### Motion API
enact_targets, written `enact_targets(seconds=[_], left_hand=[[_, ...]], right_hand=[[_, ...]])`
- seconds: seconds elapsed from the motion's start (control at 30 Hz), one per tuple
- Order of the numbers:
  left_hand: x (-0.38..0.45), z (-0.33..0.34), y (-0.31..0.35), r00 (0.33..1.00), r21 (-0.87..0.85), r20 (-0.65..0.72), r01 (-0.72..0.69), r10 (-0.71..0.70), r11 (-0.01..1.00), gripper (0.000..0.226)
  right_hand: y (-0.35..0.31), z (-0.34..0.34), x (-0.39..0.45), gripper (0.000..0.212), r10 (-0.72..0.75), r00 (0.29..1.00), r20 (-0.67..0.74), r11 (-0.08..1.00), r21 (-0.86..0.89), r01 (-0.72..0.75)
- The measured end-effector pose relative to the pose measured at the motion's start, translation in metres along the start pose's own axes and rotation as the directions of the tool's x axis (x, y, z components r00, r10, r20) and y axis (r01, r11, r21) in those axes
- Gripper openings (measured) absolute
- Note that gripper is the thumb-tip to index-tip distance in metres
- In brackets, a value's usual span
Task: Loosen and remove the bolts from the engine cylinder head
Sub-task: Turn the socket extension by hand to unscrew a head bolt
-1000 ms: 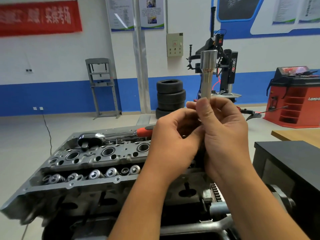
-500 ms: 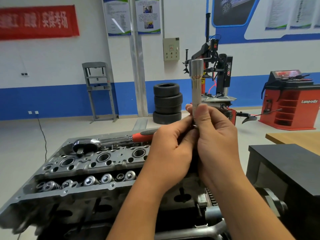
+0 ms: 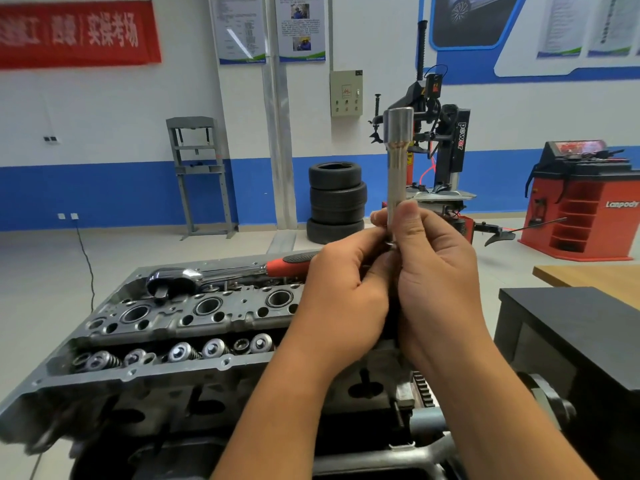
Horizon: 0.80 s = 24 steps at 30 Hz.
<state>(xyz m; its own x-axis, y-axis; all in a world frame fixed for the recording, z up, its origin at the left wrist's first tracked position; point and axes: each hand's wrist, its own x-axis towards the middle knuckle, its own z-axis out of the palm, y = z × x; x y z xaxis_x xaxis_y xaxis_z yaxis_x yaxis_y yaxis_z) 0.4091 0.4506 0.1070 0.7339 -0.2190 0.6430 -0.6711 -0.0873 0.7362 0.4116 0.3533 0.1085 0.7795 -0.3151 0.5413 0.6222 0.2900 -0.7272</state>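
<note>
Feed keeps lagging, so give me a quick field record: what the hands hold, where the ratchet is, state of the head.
held item: long socket, upright, wide end up
right hand: grip on the socket's lower part
left hand: closed at the socket's base; what it pinches is hidden
ratchet: lying unheld on the cylinder head, red handle toward the hands
cylinder head: valve springs exposed along near side

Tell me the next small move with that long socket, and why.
Probably carry the long socket over to the ratchet and fit it on. Both hands, left hand and right hand, hold the socket upright in the air, while the ratchet lies bare on the cylinder head, its square drive empty.
</note>
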Motion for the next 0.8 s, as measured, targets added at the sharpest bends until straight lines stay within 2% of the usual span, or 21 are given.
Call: enact_targets(seconds=[0.17, 0.23, 0.37, 0.57, 0.63, 0.73, 0.8], left_hand=[[-0.0006, 0.0011, -0.0035, 0.995, 0.005, -0.096, -0.001, 0.002, 1.0, 0.018], [-0.0013, 0.0008, -0.0018, 0.998, -0.008, -0.063, -0.005, 0.004, 1.0, 0.018], [-0.0013, -0.0012, 0.0038, 1.0, -0.022, 0.014, -0.006, 0.007, 1.0, 0.032], [-0.0005, -0.0004, -0.0053, 0.99, -0.041, -0.135, 0.034, -0.039, 0.999, 0.014], [-0.0005, -0.002, -0.0042, 0.996, -0.065, -0.09, 0.021, -0.027, 0.998, 0.016], [-0.0014, -0.0027, 0.0018, 0.999, -0.084, 0.031, 0.019, -0.016, 0.996, 0.029], [-0.0007, -0.0022, 0.0034, 1.0, -0.086, 0.01, 0.015, -0.014, 0.996, 0.034]], right_hand=[[-0.0009, -0.0019, -0.0015, 0.032, -0.011, 1.0, -0.008, 1.0, -0.01, 0.011], [-0.0002, -0.0016, -0.0012, 0.029, -0.017, 1.0, 0.004, 0.999, -0.044, 0.017], [-0.0007, 0.0005, -0.0003, 0.037, 0.005, 1.0, -0.013, 0.999, -0.041, -0.006], [-0.0026, -0.0008, -0.0021, 0.03, 0.003, 1.0, 0.002, 1.0, 0.002, -0.003], [-0.0014, -0.0004, -0.0017, 0.026, -0.002, 1.0, 0.025, 1.0, -0.024, 0.003], [0.0005, 0.0, -0.0014, 0.031, -0.025, 0.999, 0.023, 0.997, -0.076, 0.027], [0.0001, 0.0012, -0.0012, 0.036, -0.032, 0.999, 0.025, 0.997, -0.071, 0.034]])
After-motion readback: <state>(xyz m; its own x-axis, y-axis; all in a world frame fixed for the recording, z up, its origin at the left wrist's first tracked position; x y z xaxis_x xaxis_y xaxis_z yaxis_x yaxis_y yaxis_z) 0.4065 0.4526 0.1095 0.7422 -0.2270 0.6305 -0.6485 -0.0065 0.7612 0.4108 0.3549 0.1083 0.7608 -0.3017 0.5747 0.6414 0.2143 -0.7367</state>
